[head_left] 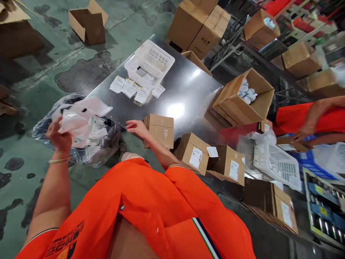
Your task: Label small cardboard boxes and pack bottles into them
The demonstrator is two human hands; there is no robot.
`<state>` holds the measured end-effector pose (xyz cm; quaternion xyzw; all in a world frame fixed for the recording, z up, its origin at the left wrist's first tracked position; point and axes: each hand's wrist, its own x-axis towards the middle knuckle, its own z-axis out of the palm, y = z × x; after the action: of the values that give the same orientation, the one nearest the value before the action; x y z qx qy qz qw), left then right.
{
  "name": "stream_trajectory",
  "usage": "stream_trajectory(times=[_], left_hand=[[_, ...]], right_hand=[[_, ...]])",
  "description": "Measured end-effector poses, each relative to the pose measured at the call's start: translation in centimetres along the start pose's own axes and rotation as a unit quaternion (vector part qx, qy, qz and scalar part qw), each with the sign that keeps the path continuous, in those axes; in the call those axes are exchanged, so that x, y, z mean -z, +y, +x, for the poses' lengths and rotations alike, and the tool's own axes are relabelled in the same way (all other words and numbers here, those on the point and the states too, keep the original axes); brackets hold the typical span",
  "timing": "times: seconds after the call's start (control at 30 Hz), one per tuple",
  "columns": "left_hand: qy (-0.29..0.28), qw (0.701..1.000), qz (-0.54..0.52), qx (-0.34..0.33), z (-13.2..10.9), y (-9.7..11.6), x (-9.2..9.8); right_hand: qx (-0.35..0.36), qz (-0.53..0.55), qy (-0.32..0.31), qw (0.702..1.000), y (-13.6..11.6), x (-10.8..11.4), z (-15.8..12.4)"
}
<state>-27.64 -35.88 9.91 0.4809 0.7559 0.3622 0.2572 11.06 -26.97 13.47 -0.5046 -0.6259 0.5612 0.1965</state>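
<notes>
Head-worn view close above the torso [159, 201], forward and down over a metal table [192, 91]

The left hand [58, 136] grips with curled fingers [55, 126]; the right hand [137, 128] is outstretched, fingers loose.

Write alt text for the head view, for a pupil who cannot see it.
A person's left hand holds a thin white sheet over a plastic bag of pale material; the right hand, open, is beside stacked flattened boxes on a metal table. A white basket and paper slips lie farther along the table.
</notes>
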Motion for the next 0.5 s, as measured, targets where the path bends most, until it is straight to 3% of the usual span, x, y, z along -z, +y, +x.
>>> stream_trajectory(times=[0.03,0.1,0.13,0.2,0.27,0.33,0.4,0.5], left_hand=[[0.048,0.998,0.045,0.016,1.5,-0.7,0.3],[0.073,0.984,0.159,0.041,3.5,-1.5,-0.5],[0.044,0.976,0.208,0.052,4.0,-1.7,-1.5],[-0.083,0.956,0.275,0.066,4.1,-2.2,-4.1],[-0.222,0.928,0.288,0.082,3.8,-2.7,-6.8],[-0.298,0.907,0.279,0.102,3.6,-3.0,-8.8],[-0.289,0.909,0.275,0.117,3.7,-2.9,-10.1],[-0.239,0.92,0.284,0.123,4.1,-2.3,-10.4]], right_hand=[[0.001,-0.108,0.071,0.992,1.1,3.2,-0.1],[-0.022,-0.322,0.114,0.939,3.2,9.4,-0.6],[-0.054,-0.404,0.106,0.907,4.1,12.2,-0.9],[-0.121,-0.5,0.069,0.855,5.8,16.5,-1.4],[-0.152,-0.53,0.035,0.833,7.2,18.8,-1.8],[-0.144,-0.528,0.032,0.836,8.1,19.6,-2.2],[-0.132,-0.523,0.055,0.84,8.4,19.7,-2.9],[-0.14,-0.508,0.094,0.844,7.0,21.1,-4.3]])
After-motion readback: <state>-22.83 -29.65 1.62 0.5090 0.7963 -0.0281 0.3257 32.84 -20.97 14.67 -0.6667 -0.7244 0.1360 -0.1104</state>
